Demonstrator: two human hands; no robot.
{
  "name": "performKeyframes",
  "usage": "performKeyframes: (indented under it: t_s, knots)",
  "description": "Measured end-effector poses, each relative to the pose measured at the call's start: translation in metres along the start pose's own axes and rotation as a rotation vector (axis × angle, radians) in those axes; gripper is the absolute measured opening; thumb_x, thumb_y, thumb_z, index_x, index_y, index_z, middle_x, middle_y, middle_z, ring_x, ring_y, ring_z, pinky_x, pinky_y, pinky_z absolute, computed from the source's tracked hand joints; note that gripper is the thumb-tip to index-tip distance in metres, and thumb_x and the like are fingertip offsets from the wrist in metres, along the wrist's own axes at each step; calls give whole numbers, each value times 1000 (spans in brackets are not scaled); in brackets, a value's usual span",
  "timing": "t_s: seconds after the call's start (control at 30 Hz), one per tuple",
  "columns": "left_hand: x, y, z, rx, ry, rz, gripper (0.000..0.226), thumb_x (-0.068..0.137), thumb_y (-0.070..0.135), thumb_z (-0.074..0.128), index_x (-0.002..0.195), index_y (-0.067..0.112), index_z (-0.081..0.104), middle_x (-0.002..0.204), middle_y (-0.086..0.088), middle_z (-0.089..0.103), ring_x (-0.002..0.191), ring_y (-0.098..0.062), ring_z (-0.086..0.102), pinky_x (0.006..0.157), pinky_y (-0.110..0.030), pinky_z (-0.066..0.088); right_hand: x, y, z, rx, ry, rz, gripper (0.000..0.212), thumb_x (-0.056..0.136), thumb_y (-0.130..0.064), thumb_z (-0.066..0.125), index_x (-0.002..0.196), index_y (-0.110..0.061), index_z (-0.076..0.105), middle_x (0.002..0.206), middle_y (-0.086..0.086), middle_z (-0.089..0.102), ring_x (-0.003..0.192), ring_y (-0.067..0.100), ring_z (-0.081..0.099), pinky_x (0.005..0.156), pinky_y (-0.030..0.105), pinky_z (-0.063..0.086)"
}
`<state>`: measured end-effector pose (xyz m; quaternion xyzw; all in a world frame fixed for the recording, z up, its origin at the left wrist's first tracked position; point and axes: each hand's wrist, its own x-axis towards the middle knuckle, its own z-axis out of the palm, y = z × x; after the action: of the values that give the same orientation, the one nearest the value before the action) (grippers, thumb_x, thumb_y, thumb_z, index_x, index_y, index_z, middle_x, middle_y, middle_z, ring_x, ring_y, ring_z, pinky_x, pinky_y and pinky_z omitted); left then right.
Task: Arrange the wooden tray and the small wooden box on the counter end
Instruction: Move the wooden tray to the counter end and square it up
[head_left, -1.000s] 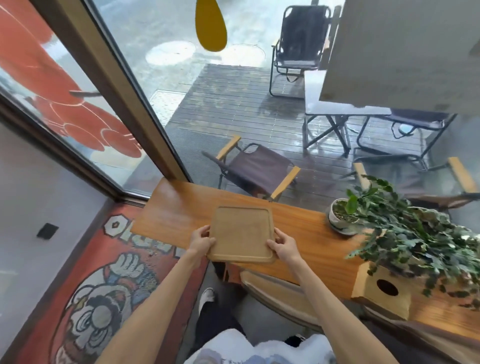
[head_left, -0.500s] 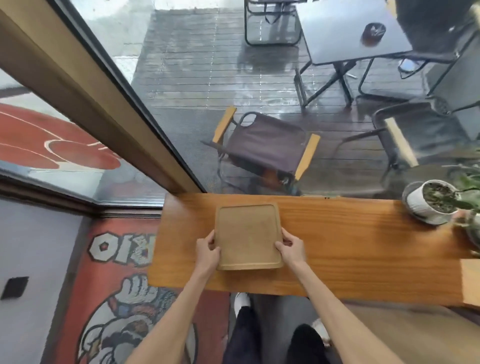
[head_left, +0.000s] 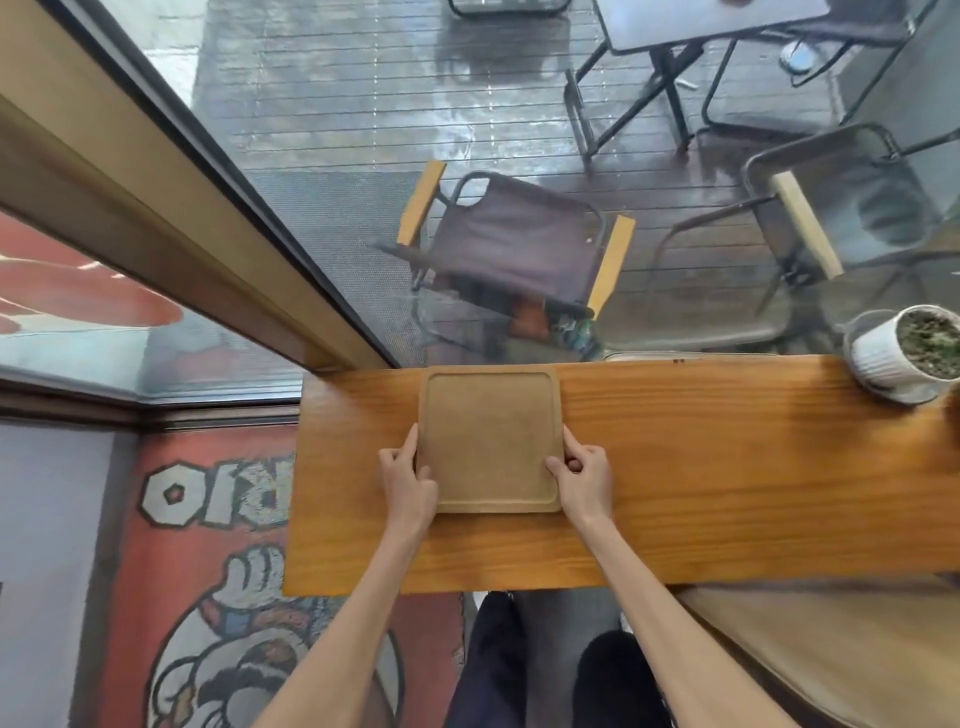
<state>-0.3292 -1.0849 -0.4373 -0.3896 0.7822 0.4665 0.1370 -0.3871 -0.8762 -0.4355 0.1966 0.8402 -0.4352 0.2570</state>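
Observation:
A square wooden tray with a raised rim lies on the left end of the orange-brown wooden counter, its far edge at the window. My left hand grips the tray's left edge near the front corner, thumb on the rim. Gripping the right edge the same way is my right hand. The small wooden box is out of view.
A white ribbed plant pot on a saucer stands at the counter's far right by the glass. The window runs along the counter's back edge, with folding chairs outside. A cartoon rug lies on the floor left of the counter, and my legs are below its front edge.
The tray has moved away from me toward the window, both hands still on its sides. The view swung down and left, so the leafy plant and wooden box left the frame.

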Motion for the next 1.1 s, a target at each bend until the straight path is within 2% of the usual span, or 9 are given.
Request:
performKeyframes:
  t_s: [0.1, 0.2, 0.27, 0.33, 0.43, 0.53, 0.73, 0.93, 1.1]
  knots:
    - [1, -8, 0, 18, -4, 39, 69, 93, -8, 48, 155, 18, 32, 109, -1, 35, 105, -23, 43, 106, -36, 42, 2, 6, 1, -31, 11, -30, 56, 95, -17, 66, 148, -21, 48, 115, 2, 53, 110, 24, 56, 104, 42, 48]
    - [0, -23, -5, 192, 35, 206, 64, 94, 8, 57, 154, 17, 35, 109, -3, 42, 106, -24, 44, 103, -41, 43, 1, 18, 1, -180, 11, -173, 59, 96, -32, 63, 151, -22, 44, 112, -6, 52, 108, 18, 50, 101, 44, 48]
    - [-4, -43, -11, 444, 88, 417, 60, 96, 32, 56, 153, 22, 39, 117, -3, 48, 114, -24, 43, 103, -40, 37, -2, 35, -2, -441, 38, -361, 72, 93, -53, 58, 156, -23, 36, 125, -6, 51, 121, 19, 43, 106, 40, 41]
    - [-6, -65, -16, 610, 79, 598, 65, 94, 55, 48, 152, 26, 40, 131, -3, 48, 127, -25, 39, 110, -43, 27, -3, 58, -8, -664, 26, -552, 87, 89, -71, 48, 160, -26, 24, 147, -5, 41, 142, 22, 29, 117, 44, 27]
    - [-5, -91, -18, 742, 29, 740, 75, 91, 68, 45, 153, 27, 37, 150, -7, 42, 145, -28, 30, 121, -52, 18, -2, 85, -11, -849, -43, -694, 99, 84, -83, 38, 162, -27, 11, 167, 2, 22, 157, 29, 9, 125, 55, 13]
    - [-1, -101, -13, 768, 66, 779, 73, 93, 67, 43, 153, 28, 36, 153, -7, 40, 148, -29, 30, 122, -55, 21, 1, 92, -6, -894, -31, -693, 97, 86, -82, 38, 162, -28, 12, 170, 3, 14, 158, 31, 8, 125, 58, 12]
    - [-2, -102, -9, 790, 126, 817, 68, 94, 61, 45, 150, 23, 44, 151, -11, 44, 144, -33, 35, 119, -59, 26, -1, 90, -3, -904, 14, -694, 91, 89, -74, 40, 161, -29, 10, 169, 4, 16, 157, 32, 12, 125, 57, 14]
    - [-1, -108, -8, 730, 152, 816, 65, 96, 53, 41, 149, 14, 43, 153, -16, 38, 146, -34, 33, 123, -55, 19, 0, 94, -1, -957, 7, -678, 90, 90, -78, 32, 161, -25, 14, 169, 0, 19, 157, 32, 11, 125, 57, 15]
    - [0, -108, -8, 729, 150, 805, 66, 96, 53, 41, 149, 14, 42, 155, -16, 36, 148, -33, 31, 123, -55, 19, 0, 93, -1, -978, 11, -676, 93, 91, -78, 30, 162, -21, 8, 169, 1, 18, 157, 34, 11, 125, 57, 15]
